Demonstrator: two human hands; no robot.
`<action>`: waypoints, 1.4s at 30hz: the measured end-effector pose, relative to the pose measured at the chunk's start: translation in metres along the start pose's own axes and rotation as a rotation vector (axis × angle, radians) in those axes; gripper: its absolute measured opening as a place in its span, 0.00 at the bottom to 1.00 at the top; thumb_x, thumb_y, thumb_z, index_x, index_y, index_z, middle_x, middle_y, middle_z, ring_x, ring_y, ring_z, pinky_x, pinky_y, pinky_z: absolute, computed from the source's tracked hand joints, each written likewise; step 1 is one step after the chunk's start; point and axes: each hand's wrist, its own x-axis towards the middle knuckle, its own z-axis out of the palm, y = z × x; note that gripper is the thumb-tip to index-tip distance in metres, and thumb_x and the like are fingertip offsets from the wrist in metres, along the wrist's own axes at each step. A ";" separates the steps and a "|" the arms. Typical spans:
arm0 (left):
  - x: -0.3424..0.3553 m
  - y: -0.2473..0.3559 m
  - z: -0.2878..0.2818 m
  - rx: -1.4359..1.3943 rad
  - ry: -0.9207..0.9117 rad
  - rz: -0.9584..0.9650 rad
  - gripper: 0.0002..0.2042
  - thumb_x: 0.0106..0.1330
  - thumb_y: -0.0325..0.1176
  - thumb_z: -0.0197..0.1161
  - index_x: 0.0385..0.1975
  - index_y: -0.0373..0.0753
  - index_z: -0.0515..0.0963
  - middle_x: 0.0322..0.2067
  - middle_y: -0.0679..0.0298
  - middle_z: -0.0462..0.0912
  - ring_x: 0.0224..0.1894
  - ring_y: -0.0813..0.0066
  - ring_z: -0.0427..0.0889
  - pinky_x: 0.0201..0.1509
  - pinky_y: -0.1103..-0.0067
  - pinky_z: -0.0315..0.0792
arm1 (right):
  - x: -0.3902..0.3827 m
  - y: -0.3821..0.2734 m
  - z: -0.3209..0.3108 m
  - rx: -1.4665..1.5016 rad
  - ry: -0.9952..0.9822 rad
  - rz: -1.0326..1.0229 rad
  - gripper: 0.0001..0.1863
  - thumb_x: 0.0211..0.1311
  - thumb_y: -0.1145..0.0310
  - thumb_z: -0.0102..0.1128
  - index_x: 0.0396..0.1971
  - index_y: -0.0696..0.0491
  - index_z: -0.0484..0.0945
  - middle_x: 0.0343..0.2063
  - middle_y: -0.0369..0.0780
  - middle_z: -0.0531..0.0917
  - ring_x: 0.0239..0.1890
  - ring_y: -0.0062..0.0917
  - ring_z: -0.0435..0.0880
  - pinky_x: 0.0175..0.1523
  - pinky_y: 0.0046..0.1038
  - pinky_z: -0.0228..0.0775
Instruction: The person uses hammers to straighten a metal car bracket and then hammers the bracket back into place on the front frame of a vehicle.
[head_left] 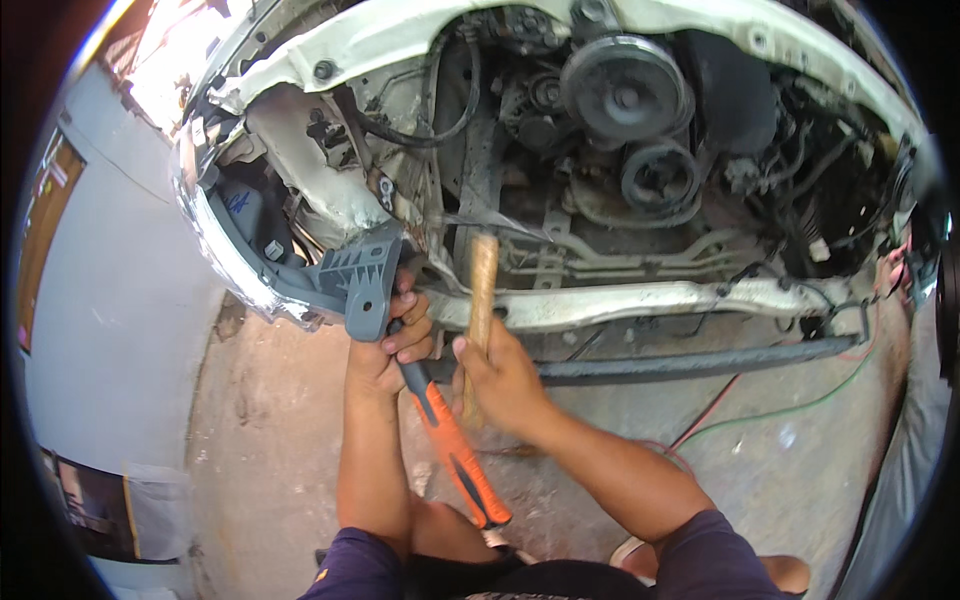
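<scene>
In the head view, your left hand (410,335) is closed around the dark upper shaft of a tool with an orange-and-black handle (452,440). That handle slants down and to the right from your fist, its butt end pointing back toward your legs; its upper end is hidden by your fingers and the part in front of them. A grey plastic bracket (352,275), ribbed and pierced with holes, lies just above and to the left of your left hand, its lower tab overlapping the hand in view. You cannot tell from here whether your fingers also press on the bracket.

Your right hand (503,385) is wrapped around a wooden handle (483,285), which stands nearly upright in the picture and rises well past your fist. Around its top there is a blur, so what it carries is unclear. The two hands are near each other but apart, with the wooden handle to the right of the bracket.

Beyond your hands is the open front of a car, with a headlight (215,255) to the left of the bracket, a pale lower crossbar (650,302) to the right and a large pulley (628,95) farther up.
</scene>
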 end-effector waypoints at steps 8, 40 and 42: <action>-0.008 0.005 0.009 0.044 0.049 -0.002 0.04 0.72 0.25 0.57 0.39 0.44 0.71 0.21 0.74 0.63 0.12 0.91 0.59 0.14 0.87 0.59 | 0.013 -0.005 0.002 -0.083 -0.082 -0.037 0.10 0.80 0.59 0.47 0.40 0.50 0.64 0.17 0.35 0.73 0.14 0.21 0.75 0.17 0.24 0.69; -0.061 -0.121 -0.005 0.239 0.184 -0.151 0.10 0.63 0.26 0.71 0.35 0.41 0.74 0.18 0.72 0.71 0.15 0.84 0.68 0.22 0.79 0.67 | -0.081 -0.122 -0.099 -1.315 -0.021 -0.393 0.11 0.73 0.65 0.57 0.45 0.57 0.74 0.21 0.40 0.78 0.17 0.24 0.77 0.25 0.27 0.67; -0.046 -0.135 0.010 0.232 0.105 -0.130 0.10 0.64 0.27 0.72 0.36 0.42 0.74 0.19 0.73 0.72 0.15 0.84 0.68 0.22 0.79 0.67 | -0.079 -0.177 -0.087 -1.367 -0.036 -0.417 0.15 0.73 0.67 0.56 0.52 0.60 0.73 0.21 0.41 0.77 0.19 0.28 0.78 0.28 0.28 0.68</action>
